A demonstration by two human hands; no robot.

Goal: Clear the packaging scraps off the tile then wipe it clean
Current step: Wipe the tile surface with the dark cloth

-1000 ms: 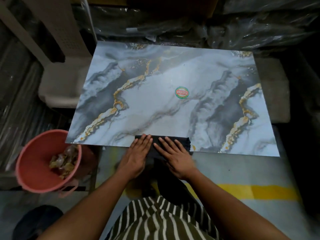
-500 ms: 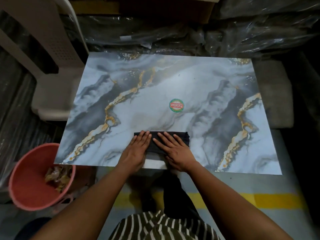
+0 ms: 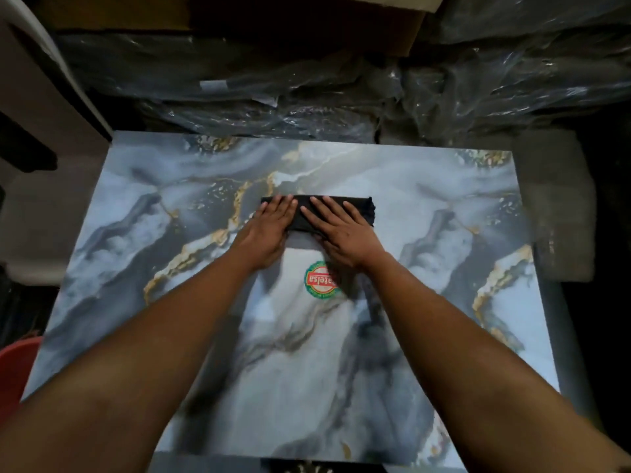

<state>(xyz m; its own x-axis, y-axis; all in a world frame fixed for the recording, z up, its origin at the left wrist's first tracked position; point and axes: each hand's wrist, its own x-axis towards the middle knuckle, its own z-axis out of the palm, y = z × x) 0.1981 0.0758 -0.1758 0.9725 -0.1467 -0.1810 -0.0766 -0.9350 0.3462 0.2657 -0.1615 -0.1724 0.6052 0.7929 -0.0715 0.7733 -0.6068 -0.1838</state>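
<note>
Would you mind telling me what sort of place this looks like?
Probably a tile storeroom or warehouse: plastic-wrapped stacks and a cardboard box sit behind the marble-patterned tile, which still carries a brand sticker.

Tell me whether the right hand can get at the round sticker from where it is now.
Probably yes. The right hand presses flat on the black cloth, and the sticker lies bare on the tile just behind its wrist, nothing covering it.
</note>
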